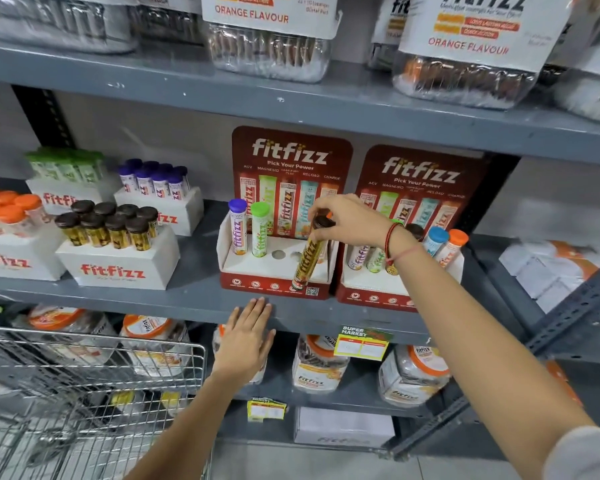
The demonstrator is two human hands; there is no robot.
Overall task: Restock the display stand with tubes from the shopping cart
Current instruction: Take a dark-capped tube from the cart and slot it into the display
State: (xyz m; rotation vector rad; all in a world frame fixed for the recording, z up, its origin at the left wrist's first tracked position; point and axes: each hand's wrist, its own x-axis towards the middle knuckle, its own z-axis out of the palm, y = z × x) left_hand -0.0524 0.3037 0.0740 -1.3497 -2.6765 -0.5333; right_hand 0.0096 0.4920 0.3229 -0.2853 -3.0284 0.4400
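Observation:
My right hand grips the dark cap of a gold tube, which hangs tilted in front of the left red display stand. That stand holds a purple-capped tube and a green-capped tube; two round holes beside them stand free. My left hand lies flat, fingers together, against the front edge of the shelf below the stand. The wire shopping cart is at the lower left.
A second red display stand with several tubes sits to the right, partly behind my right arm. White boxes of tubes fill the shelf's left. Jars stand on the shelves above and below. A grey metal upright rises at the right.

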